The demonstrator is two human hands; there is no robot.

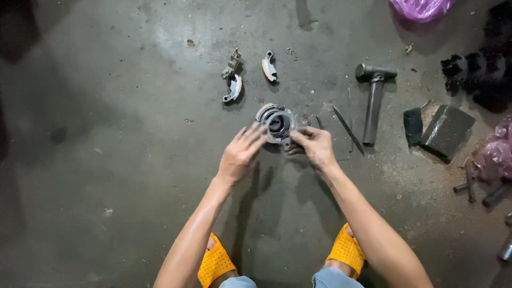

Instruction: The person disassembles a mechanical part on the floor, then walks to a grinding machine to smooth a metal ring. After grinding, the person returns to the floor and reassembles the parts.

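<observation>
While left hand point(239, 156) steadies, right hand point(316, 147) grips — round metal hub point(276, 123)

The round metal hub point(276, 122) lies at frame centre on the concrete floor point(106, 160), between the left hand point(240, 154) and the right hand point(316, 146). Three curved shoes point(233, 88), apparently clutch parts, lie above it. The hammer point(373, 101) lies right of centre; sandpaper pieces point(445, 128) lie further right.
</observation>
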